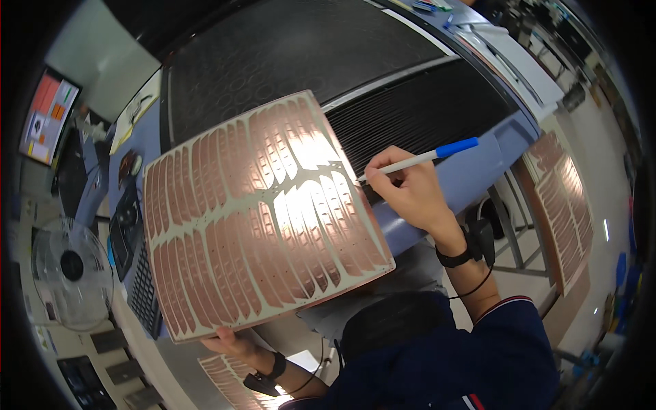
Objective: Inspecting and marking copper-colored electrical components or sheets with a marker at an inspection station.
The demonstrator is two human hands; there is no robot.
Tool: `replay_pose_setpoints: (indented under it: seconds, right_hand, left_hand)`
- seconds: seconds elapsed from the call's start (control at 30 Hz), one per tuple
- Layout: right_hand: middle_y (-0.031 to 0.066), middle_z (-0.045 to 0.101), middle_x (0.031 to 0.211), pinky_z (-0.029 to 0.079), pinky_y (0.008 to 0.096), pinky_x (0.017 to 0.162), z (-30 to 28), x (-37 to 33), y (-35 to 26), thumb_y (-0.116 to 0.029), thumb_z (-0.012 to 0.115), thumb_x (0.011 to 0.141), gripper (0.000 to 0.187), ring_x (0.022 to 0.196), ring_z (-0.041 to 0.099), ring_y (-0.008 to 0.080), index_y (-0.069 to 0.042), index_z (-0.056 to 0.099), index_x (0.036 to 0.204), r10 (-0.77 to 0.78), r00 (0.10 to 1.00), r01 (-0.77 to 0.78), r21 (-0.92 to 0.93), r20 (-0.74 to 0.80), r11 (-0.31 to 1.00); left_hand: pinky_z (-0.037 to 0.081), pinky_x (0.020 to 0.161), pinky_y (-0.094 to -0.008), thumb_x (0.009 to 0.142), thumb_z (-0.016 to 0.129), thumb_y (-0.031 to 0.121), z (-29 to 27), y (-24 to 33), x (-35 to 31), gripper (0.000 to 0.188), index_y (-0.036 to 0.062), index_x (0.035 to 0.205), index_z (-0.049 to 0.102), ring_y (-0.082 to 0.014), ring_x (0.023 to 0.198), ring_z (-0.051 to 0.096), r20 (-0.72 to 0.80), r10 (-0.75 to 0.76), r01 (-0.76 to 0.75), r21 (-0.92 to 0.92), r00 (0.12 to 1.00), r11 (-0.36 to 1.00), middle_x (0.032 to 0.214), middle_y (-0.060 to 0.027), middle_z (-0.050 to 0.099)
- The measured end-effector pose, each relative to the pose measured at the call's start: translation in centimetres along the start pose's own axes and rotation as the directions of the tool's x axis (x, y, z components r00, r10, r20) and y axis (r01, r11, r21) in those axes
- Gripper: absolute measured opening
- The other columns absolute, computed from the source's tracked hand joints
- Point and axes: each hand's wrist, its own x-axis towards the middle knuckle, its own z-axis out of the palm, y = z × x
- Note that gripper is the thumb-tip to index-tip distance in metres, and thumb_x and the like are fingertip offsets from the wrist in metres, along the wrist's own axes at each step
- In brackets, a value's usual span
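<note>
A large copper-patterned circuit board panel (225, 260) is tilted up in front of me, with bright light glaring off its right half. My left hand (236, 347) is closed on the panel's near lower edge, and most of its fingers are hidden beneath. Between the fingers of my right hand (412, 191) is a white pen (408, 162) with a blue cap (457, 147) on its back end. The pen's tip is by the panel's right edge; whether it touches cannot be made out.
Behind the panel lies a black-topped machine bed (287, 51) with a ribbed black strip (424, 102). On the left are a keyboard (143, 294), a mouse (136, 165), a monitor (49, 116) and a fan (72, 273). More copper panels (566, 212) lean at the right.
</note>
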Motion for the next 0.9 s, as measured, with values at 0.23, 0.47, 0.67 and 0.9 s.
replay_pose_setpoints:
  seconds: [0.23,0.47,0.67,0.9]
  right_hand:
    - [0.0084,0.065,0.066,0.046,0.0255,0.053,0.1,-0.7,0.7,-0.011,0.068,0.089,0.015,0.057,0.062,0.0126,0.004,0.067,0.088,-0.069,0.997,0.070,-0.088,0.021,0.994]
    - [0.0076,0.064,0.064,0.044,0.0260,0.051,0.6,-0.9,0.9,-0.011,0.067,0.091,0.015,0.055,0.059,0.0117,0.004,0.066,0.085,-0.172,0.985,0.169,-0.135,-0.008,0.976]
    - [0.0060,0.062,0.060,0.044,0.0255,0.051,0.2,-0.9,0.5,-0.010,0.066,0.091,0.014,0.054,0.059,0.0110,0.003,0.065,0.084,-0.081,0.994,0.087,-0.099,0.067,0.991]
    - [0.0074,0.063,0.061,0.045,0.0256,0.050,0.5,-0.9,0.9,-0.009,0.065,0.090,0.014,0.054,0.060,0.0122,0.003,0.064,0.084,-0.113,0.992,0.117,-0.097,0.049,0.988]
  left_hand:
    - [0.038,0.107,-0.0485,0.085,0.062,0.072,1.3,1.4,-0.2,0.109,-0.0117,0.149,0.032,-0.0329,0.131,0.048,-0.063,0.007,-0.002,0.080,0.998,0.997,0.145,-0.0247,0.044]
    - [0.035,0.111,-0.0470,0.091,0.060,0.061,1.1,2.0,0.0,0.097,-0.0126,0.147,0.034,-0.0327,0.132,0.047,-0.042,0.030,-0.027,0.067,0.999,0.997,0.147,-0.0262,0.043]
    - [0.036,0.110,-0.0491,0.086,0.064,0.067,0.2,0.8,0.1,0.107,-0.0089,0.152,0.028,-0.0319,0.134,0.045,-0.024,-0.021,0.023,0.084,0.999,0.996,0.149,-0.0239,0.040]
    - [0.036,0.110,-0.0497,0.087,0.062,0.065,0.8,1.5,0.1,0.105,-0.0088,0.153,0.026,-0.0329,0.135,0.045,-0.039,0.003,0.000,0.082,0.999,0.997,0.150,-0.0244,0.039]
